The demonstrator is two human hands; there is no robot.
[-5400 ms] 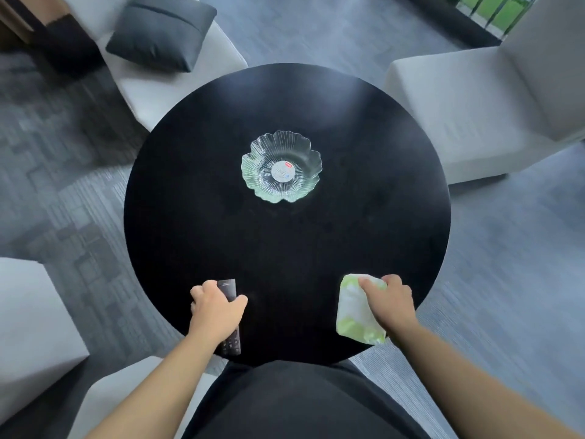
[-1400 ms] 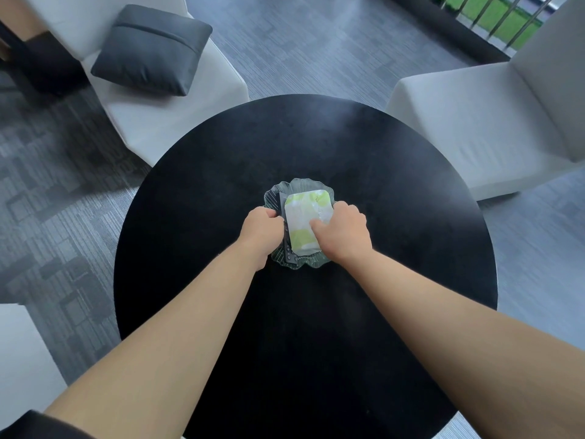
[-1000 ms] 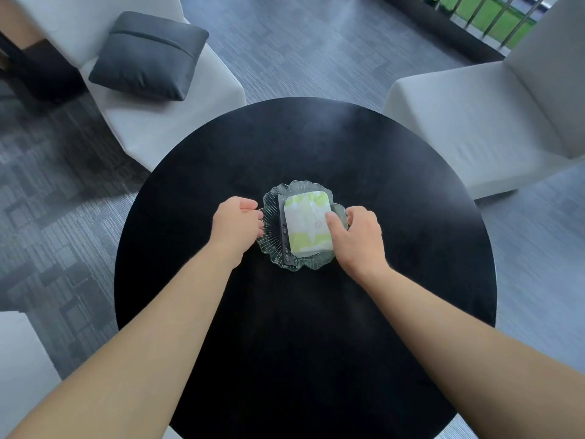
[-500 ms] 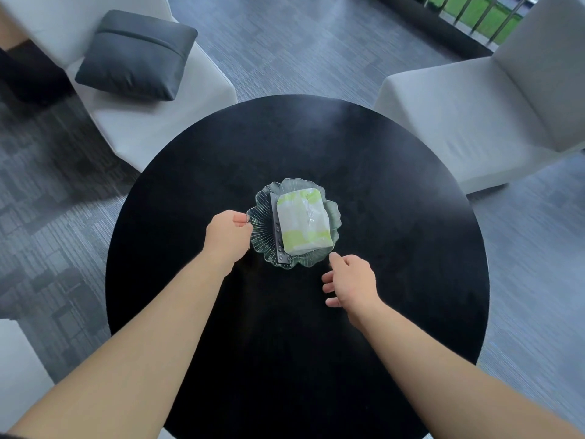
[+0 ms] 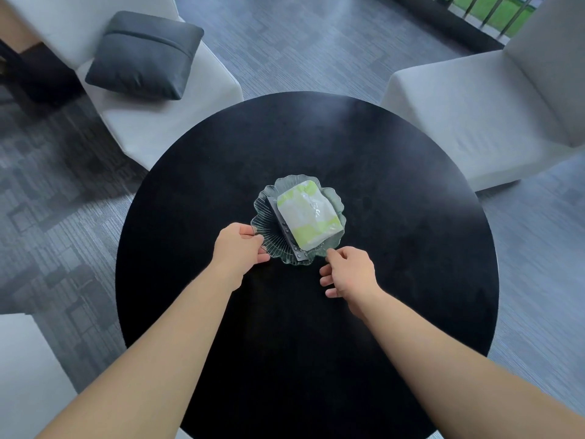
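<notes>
On the glass dish (image 5: 265, 218), a packet and a remote lie side by side, with a hand at either edge.

Under the dish is a round black table (image 5: 316, 359), and the dish sits about at its middle. The green-and-white tissue packet (image 5: 308, 217) fills the dish's right half, its long axis running from the far-left rim to the near-right rim. The dark remote (image 5: 287, 234) lies along the packet's left side, parallel to it, its near end reaching the dish's near rim. The left hand (image 5: 237, 250) pinches the dish's left rim, thumb on top and fingers curled beneath. The right hand (image 5: 351, 270) brings forefinger and thumb to the near-right rim and seems to nip it, though the clear glass blurs the contact; its other fingers curl loosely.
</notes>
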